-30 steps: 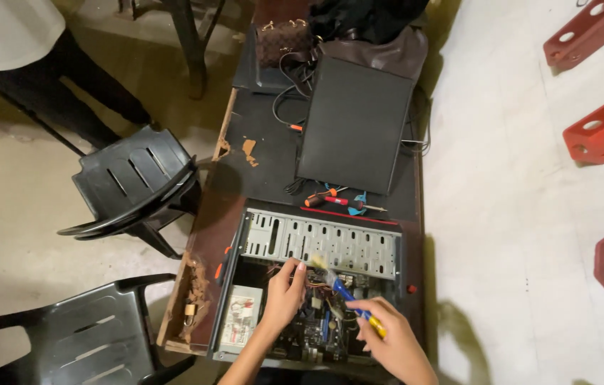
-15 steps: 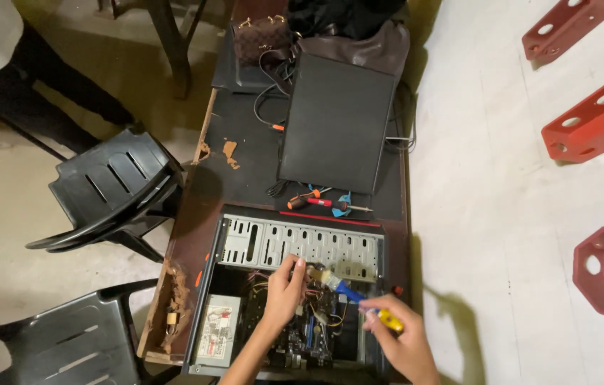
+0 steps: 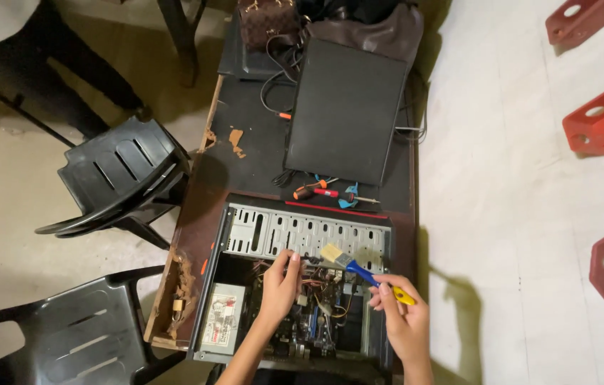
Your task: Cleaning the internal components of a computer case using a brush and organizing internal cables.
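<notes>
An open computer case lies on a dark worn table, its boards and wires exposed. My left hand reaches into the case with its fingers on the wiring near the middle. My right hand grips a small paint brush with a blue and yellow handle; the pale bristles touch the inside of the case by its back panel. A grey power supply sits in the case's left corner.
The black case side panel lies beyond the case, with screwdrivers and cables beside it. Two black plastic chairs stand left of the table. Red metal brackets lie on the floor at right. A person's dark-trousered legs are at upper left.
The view has shifted and drawn a little closer. My right hand has moved the brush slightly across the case's back edge; my left hand stays in the wiring.
</notes>
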